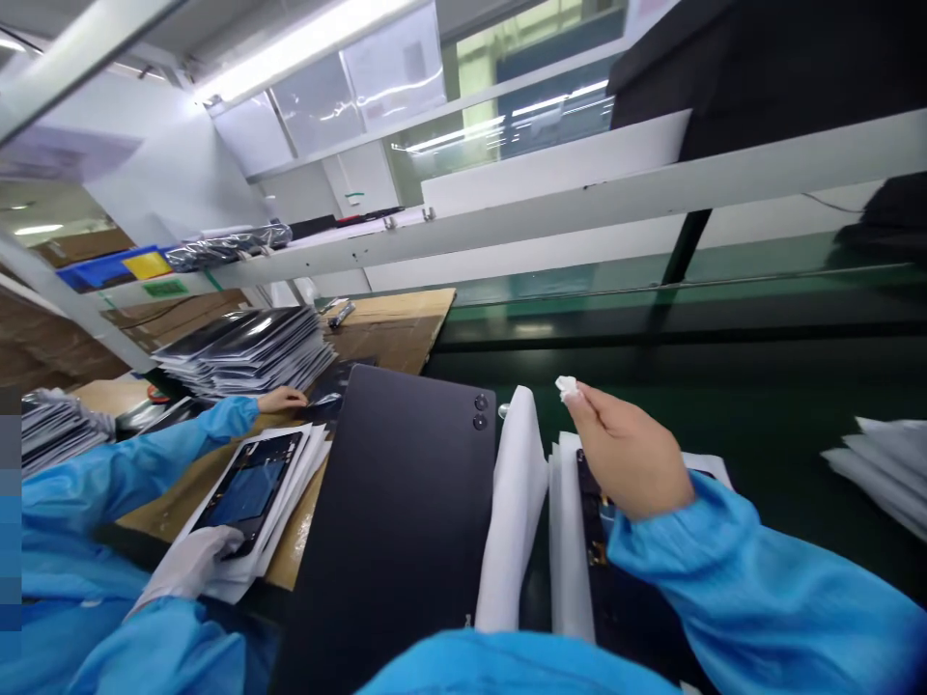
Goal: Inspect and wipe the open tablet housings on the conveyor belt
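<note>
Right hand (pixel 629 461) pinching white scrap (pixel 566 387) above tablet (pixel 398 521).

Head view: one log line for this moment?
right hand: pinches small white scrap | left hand: white-gloved, on printed sheet stack | dark grey tablet: face-down, between

left hand (pixel 189 565) partly hidden, tablet (pixel 398 541) cut off
</note>
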Available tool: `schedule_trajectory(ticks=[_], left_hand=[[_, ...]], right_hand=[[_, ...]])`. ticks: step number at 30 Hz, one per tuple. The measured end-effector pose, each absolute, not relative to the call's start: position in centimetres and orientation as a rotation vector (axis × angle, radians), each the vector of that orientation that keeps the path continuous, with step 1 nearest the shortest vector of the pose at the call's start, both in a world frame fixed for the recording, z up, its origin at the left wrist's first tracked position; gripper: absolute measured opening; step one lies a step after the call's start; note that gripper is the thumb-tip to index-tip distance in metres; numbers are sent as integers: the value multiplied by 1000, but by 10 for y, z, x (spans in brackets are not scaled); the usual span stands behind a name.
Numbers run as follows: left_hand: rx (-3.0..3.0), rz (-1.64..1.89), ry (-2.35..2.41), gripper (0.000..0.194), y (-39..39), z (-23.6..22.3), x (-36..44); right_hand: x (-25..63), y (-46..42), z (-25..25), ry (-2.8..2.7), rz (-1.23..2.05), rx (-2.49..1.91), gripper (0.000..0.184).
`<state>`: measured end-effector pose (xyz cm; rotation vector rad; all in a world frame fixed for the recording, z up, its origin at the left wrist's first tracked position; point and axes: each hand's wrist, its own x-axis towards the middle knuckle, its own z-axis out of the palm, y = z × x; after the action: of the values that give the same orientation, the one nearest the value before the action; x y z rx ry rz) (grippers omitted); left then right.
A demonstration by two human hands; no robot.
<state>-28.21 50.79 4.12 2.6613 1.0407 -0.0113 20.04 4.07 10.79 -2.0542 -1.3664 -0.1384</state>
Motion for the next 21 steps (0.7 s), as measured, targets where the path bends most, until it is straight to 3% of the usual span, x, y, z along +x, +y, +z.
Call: schedule_trajectory(ticks=[5,12,16,19,21], left_hand=[[2719,91,1150,70,519,55,-295],[2704,-95,1024,56,484,58,-308],[2680,-147,998,59,469,46,-310],[2676,-144,1010,59,466,40,-311],[2673,-147,1017,59,466,38,-312]], right_hand=[[157,-11,119,-1807,-499,-1389,16],[156,-25,111,-1847,-425,-1454,18],[159,-31,117,-1837,-529,-1239,25],[156,-37,119,-1802,-501,-1502,19],[158,-39,118,-1908,-495,-1426,24]])
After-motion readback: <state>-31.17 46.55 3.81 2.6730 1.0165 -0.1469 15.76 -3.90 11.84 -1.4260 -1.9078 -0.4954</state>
